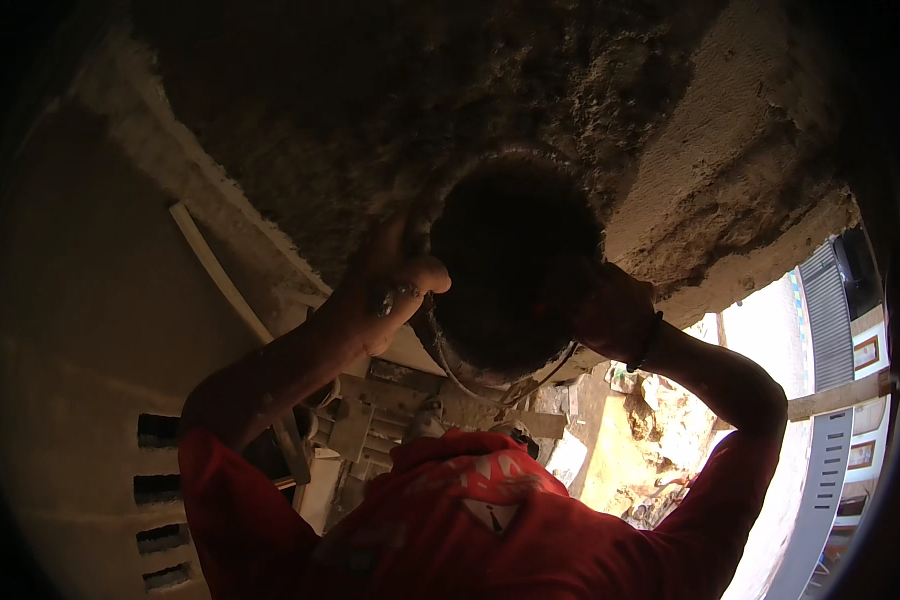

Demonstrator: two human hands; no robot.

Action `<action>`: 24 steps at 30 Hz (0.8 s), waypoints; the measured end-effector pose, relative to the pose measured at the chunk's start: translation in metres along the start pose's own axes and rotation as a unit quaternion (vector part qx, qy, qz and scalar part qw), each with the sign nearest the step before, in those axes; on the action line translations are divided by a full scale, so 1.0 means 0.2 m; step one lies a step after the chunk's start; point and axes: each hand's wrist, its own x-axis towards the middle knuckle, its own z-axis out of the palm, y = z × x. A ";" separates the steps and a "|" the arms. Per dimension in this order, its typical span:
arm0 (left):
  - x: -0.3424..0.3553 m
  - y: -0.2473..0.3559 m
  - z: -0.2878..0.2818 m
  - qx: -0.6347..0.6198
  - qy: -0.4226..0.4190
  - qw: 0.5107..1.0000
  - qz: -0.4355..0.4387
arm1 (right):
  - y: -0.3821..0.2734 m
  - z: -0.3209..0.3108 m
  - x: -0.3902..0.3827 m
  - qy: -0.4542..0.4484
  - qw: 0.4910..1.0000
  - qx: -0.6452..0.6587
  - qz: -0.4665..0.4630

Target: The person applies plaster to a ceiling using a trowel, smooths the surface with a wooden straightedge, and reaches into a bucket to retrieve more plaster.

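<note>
A dark round bucket [497, 374] is held up in front of me, its mouth facing my view and its inside too dark to make out. Its thin wire handle [553, 374] hangs in a loop below the rim. My left hand [400, 288], smeared with grey, is closed on the bucket's left side with the thumb over the rim. On the opposite side my right hand [615, 312] is closed at the rim, a dark band round its wrist; deep shadow covers its fingers.
Rough, partly plastered surface [730, 150] spreads beyond the bucket. A wooden strip [220, 272] leans at the left by a wall with slotted openings [158, 488]. Planks [370, 420] lie below. Sunlit rubble [655, 425] and a wooden beam [838, 396] are at the right.
</note>
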 end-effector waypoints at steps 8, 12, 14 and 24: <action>-0.10 0.08 -0.07 -0.112 0.079 0.991 -0.011 | 0.02 -0.39 0.24 0.078 0.997 0.005 0.011; -0.10 0.03 -0.17 -0.120 0.068 0.990 -0.039 | 0.03 -0.74 0.33 0.083 0.996 -0.035 0.023; -0.11 0.02 -0.18 -0.128 0.082 0.988 -0.031 | 0.08 -0.87 0.35 0.160 0.981 -0.083 -0.068; -0.23 -0.08 -0.18 -0.176 0.145 0.973 -0.032 | 0.76 -1.26 0.57 0.267 0.810 -0.482 -0.200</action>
